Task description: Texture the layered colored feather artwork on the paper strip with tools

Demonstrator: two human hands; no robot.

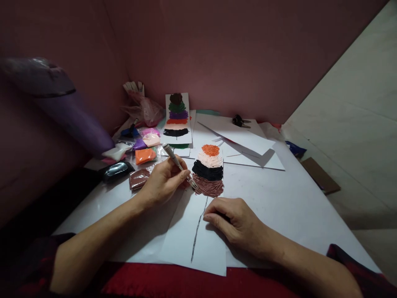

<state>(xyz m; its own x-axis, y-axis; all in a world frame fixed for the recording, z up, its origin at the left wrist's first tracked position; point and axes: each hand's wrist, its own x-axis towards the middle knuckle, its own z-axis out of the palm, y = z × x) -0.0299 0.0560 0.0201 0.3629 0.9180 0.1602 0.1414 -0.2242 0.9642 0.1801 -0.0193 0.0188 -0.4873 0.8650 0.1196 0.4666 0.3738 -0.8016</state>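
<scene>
Head: left hand (164, 180) beside bagged clay (139, 180)

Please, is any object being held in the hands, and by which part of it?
The left hand holds a slim tool around its middle, upper end free; the right hand shows nothing held.

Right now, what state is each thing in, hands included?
Left hand: closed on the tool.
Tool: slanted, lower end at the brown band.
Right hand: fingers curled, at the front sheet.
Front sheet: four coloured bands, lower part mostly bare.
Rear card: six coloured bands.
Orange packet: filled.
Black packet: filled.
Brown packet: filled.
Keys: lying near the wall.
</scene>
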